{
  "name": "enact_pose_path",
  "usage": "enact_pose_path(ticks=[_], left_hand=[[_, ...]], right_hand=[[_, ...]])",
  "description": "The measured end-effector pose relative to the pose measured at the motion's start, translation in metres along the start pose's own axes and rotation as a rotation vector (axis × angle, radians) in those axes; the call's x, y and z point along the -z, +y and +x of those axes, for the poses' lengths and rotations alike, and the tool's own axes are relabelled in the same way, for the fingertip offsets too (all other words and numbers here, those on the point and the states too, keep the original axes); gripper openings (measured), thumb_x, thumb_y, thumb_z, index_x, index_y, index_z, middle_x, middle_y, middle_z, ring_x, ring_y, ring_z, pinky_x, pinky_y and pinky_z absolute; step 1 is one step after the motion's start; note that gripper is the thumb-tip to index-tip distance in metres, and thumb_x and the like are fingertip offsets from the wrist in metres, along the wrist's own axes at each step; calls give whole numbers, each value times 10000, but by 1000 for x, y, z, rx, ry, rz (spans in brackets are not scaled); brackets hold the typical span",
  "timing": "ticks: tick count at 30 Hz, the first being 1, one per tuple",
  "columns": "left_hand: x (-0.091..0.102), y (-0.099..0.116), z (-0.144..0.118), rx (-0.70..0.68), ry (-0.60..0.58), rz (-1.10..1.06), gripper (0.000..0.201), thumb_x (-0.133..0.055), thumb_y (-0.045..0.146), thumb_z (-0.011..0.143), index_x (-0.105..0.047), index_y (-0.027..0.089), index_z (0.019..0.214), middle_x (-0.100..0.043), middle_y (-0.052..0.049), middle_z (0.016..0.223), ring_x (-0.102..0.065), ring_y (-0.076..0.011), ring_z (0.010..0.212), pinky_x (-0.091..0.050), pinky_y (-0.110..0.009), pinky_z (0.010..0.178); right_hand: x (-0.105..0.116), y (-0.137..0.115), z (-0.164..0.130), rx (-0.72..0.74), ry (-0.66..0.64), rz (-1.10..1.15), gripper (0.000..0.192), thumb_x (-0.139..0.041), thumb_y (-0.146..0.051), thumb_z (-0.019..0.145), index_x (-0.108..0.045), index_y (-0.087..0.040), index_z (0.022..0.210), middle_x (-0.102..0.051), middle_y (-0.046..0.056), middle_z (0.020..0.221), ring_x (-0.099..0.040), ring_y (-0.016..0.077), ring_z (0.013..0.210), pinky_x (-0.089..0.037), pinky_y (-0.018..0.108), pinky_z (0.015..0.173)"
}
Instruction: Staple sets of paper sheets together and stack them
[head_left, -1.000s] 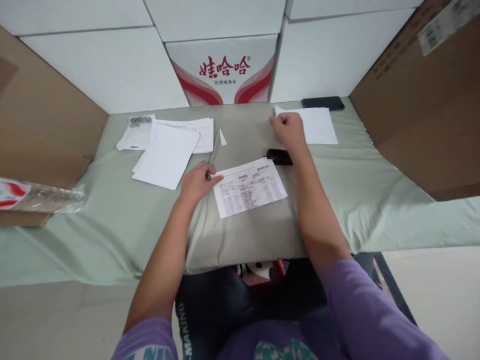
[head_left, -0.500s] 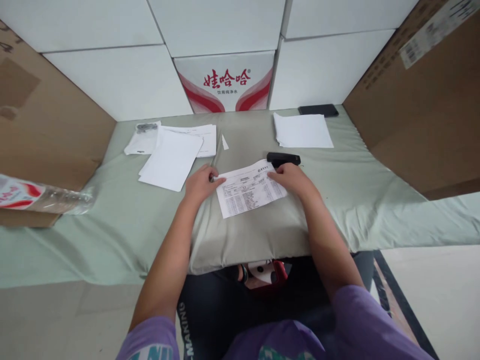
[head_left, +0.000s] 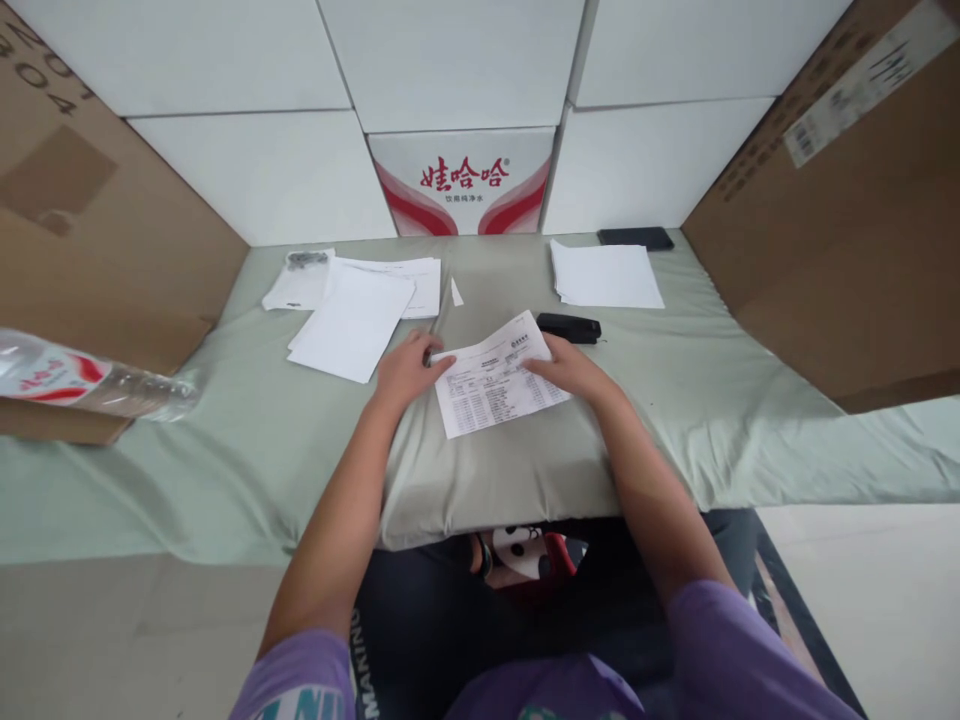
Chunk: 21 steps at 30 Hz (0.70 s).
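The left hand (head_left: 405, 372) is pressing its fingertips down on the left edge of a white printed sheet of paper with rows of small dark text (head_left: 491, 385), and the right hand (head_left: 566, 368) is lying flat on the sheet's right part, fingers spread rather than curled around anything. Neither hand is gripping; both are resting open on the paper. The sheet is lying slightly skewed near the front edge of the pale green cloth-covered surface (head_left: 712, 400), at its middle, with its far right corner lifting a little.

Just beyond the right hand, a small black stapler (head_left: 568, 327) is sitting, apart from the sheet. Toward the back right corner a neat stack of blank white paper (head_left: 606, 275) is lying, with a flat black phone-like slab (head_left: 634, 238) behind it. Toward the back left, a loose pile of white sheets (head_left: 360, 312) is spreading out, and a tiny white paper scrap (head_left: 456, 292) is lying between the piles.

Judging from the soft cloth underneath, smoothing this sheet well is calling for even, light pressure from both palms, sliding outward, so the paper is not creasing or skidding on the fabric.
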<state>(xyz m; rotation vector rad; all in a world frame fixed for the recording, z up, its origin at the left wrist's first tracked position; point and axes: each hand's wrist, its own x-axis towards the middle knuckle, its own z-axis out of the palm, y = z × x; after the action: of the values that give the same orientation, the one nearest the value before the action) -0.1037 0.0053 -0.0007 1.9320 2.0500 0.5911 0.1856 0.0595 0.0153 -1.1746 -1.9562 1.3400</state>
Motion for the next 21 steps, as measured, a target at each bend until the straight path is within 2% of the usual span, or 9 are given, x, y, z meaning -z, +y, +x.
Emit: enact_pose_path(ticks=[5,9,12,15,21], left_hand=[[0,-3,2,-11,14,-77,317,-615,530,868,-707,230,915,-631,-44,1050,-583,-175,780,-384,-311,649],[-5,-12,8,2,58,-274,246,-590,432,873,-649,198,826,-631,-26,846,-547,-165,718,-391,-307,655],[-11,-17,13,50,141,-419,254,-542,433,897,-610,195,838,-643,-13,782,-558,-165,720,-402,-295,662],[-15,-21,16,80,204,-488,264,-542,453,899,-586,198,842,-679,-18,819,-572,-159,713,-402,-285,649],[-20,-26,19,89,283,-582,240,-565,446,891,-568,207,869,-703,-38,886,-628,-179,797,-421,-272,649]], right_hand=[[5,2,1,32,50,120,333,-677,-330,832,-658,-183,1130,-725,85,1123,-689,248,1017,-559,430,909],[11,4,2,6,45,202,291,-678,-345,845,-673,-165,1073,-745,76,1016,-709,222,901,-577,344,761],[16,7,2,-44,-34,218,223,-654,-335,870,-685,-150,990,-734,55,813,-682,168,673,-501,244,549],[21,9,0,-101,-121,206,191,-648,-318,875,-685,-150,960,-692,25,683,-598,123,477,-373,210,408],[24,7,-3,-191,-189,228,190,-659,-260,842,-697,-148,991,-721,48,785,-577,112,426,-320,218,378]])
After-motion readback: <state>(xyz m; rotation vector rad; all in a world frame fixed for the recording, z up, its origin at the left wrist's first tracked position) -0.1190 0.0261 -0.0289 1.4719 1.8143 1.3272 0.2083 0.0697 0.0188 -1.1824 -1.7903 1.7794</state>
